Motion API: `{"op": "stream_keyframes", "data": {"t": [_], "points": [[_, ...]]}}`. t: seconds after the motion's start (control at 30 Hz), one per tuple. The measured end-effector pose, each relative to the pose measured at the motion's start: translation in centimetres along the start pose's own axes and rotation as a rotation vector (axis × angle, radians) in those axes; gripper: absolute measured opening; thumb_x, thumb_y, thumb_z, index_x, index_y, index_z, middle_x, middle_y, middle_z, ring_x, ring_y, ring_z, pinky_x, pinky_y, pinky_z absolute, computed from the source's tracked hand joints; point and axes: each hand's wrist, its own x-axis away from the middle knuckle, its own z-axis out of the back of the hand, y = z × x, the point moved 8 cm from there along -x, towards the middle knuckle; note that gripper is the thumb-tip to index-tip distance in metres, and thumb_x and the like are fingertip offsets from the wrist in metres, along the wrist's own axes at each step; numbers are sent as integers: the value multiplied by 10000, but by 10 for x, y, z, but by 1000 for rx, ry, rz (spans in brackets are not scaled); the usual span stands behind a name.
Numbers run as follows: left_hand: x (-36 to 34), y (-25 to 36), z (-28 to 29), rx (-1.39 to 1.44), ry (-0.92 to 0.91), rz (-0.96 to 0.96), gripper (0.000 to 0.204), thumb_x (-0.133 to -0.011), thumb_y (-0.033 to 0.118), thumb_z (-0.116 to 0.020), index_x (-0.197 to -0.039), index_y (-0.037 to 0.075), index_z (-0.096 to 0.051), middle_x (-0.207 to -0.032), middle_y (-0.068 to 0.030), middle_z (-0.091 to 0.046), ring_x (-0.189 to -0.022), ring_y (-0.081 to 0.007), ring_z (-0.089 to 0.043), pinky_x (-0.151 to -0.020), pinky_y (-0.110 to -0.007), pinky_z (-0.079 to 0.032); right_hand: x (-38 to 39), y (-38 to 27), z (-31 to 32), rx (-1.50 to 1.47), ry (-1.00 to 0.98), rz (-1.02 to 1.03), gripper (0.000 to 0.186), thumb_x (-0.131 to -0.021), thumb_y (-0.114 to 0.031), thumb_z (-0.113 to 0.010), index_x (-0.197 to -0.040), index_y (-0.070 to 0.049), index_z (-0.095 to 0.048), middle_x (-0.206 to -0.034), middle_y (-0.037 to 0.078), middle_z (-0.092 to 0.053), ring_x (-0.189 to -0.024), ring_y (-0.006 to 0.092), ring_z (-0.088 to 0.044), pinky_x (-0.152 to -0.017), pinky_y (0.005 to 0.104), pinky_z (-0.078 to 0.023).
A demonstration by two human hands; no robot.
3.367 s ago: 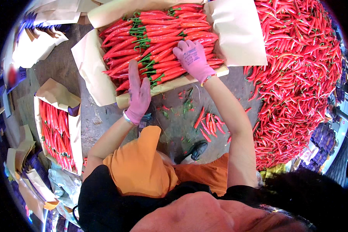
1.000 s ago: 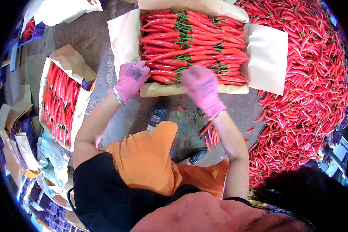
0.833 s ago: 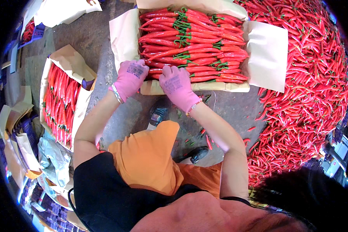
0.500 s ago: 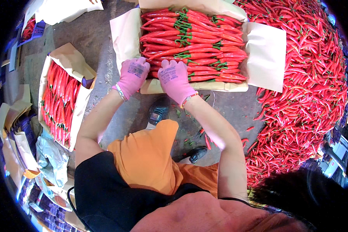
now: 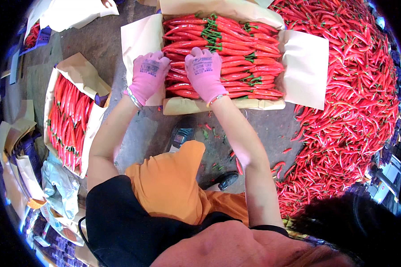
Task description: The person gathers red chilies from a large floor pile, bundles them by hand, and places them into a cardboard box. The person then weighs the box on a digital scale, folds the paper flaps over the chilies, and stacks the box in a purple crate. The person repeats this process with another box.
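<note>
Both hands wear pink gloves and lie flat, palms down, on the near left end of the packed red chillies (image 5: 227, 53) in the paper-lined box (image 5: 305, 66) on the floor. The left hand (image 5: 148, 76) rests at the box's left edge, fingers spread, clamping nothing. The right hand (image 5: 206, 73) presses beside it, its grip likewise open. A loose chilli heap (image 5: 352, 111) lies to the right.
</note>
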Motion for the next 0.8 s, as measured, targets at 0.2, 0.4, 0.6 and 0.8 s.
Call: {"op": "stream_keyframes", "data": {"t": [0.2, 0.4, 0.6, 0.8], "points": [[-24, 7, 6, -30, 120, -42, 126, -821, 241, -667, -903, 147, -648, -910, -51, -599, -874, -258, -617, -712, -417, -468, -3, -3, 3, 3, 35, 43, 123, -828, -301, -665, -846, -181, -683, -965, 18, -621, -974, 208, -611, -765, 403, -465], [-4, 0, 47, 417, 239, 72, 328, -883, 216, -634, -1186, 93, -655, -1143, -134, -630, -1112, -285, -594, -949, -424, -463, 60, 85, 83, -642, 324, -12, 249, -811, -196, -690, -1010, -49, -670, -970, 135, -651, -973, 309, -628, -847, 446, -500], [38, -34, -56, 626, 55, 456, 515, -1023, 181, -389, -1450, -97, -314, -1480, -237, -402, -1419, -321, -340, -1189, -372, -235, 117, 328, -15, -64, 334, -540, 505, -953, -383, -529, -1310, -26, -511, -1161, 263, -615, -1118, 439, -571, -956, 487, -457], [27, -26, -72, 949, 210, 783, 438, -1035, 174, -327, -1381, -74, -431, -1349, -218, -523, -1244, -332, -496, -1082, -390, -347, 88, 347, -63, -327, 169, -331, 341, -978, -174, -411, -1196, 61, -527, -1155, 288, -567, -1058, 481, -543, -926, 493, -428]]}}
